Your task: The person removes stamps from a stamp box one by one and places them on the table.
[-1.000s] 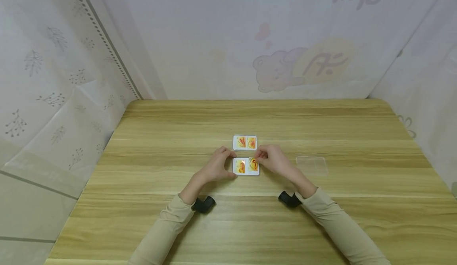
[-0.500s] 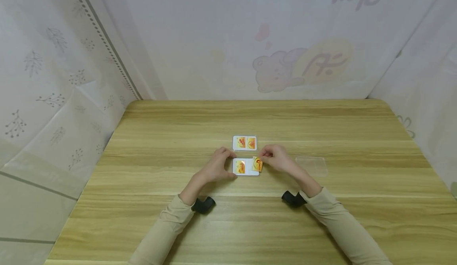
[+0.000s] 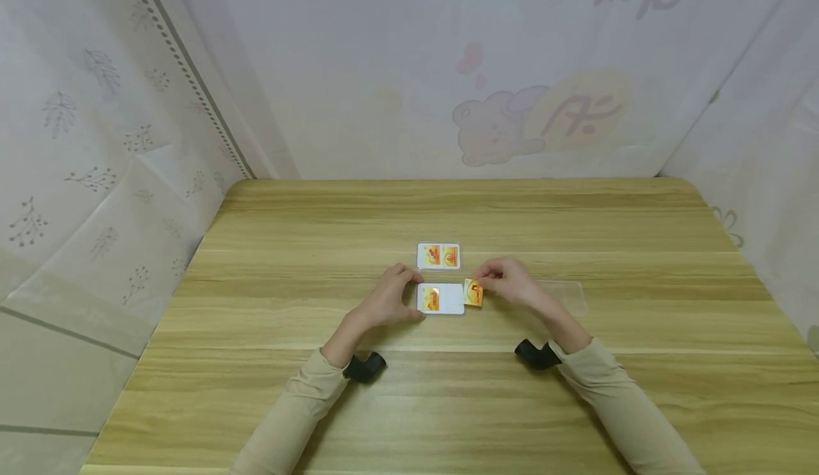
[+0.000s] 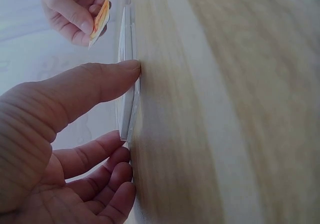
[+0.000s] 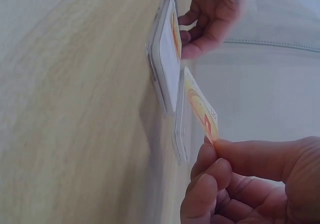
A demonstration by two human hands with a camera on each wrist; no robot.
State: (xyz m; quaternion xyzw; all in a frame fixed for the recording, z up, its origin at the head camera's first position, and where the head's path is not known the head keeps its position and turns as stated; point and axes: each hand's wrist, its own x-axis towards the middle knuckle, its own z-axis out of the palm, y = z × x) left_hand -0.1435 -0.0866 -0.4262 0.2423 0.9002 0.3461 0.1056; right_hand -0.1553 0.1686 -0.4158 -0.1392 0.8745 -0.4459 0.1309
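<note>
The thumb and forefinger of the right hand (image 3: 510, 283) pinch a loose stamp (image 3: 474, 293) near one corner, the other fingers curled in beneath. The stamp, yellow and orange with toothed edges, is up off the desk (image 3: 307, 283), just beyond the right end of the near case (image 3: 453, 306). The left hand (image 3: 384, 299) grips that case at its left end, thumb on the side toward the desk's near edge, fingertips on the side toward its far edge, spread only as wide as the case.

The near case has a white face, with a second stamp (image 3: 431, 299) on its left half. Just past it, toward the desk's far edge, lies the far case (image 3: 442, 257), bearing two stamps side by side. A clear sheet (image 3: 569, 303) lies flat toward the desk's right edge, partly hidden by the right hand.

Black mounts (image 3: 366, 367) jut from both wrists at the cuffs of beige sleeves (image 3: 288, 411). Behind the desk's far edge hangs a pale curtain (image 3: 352, 105) printed with a bear (image 3: 489, 130).
</note>
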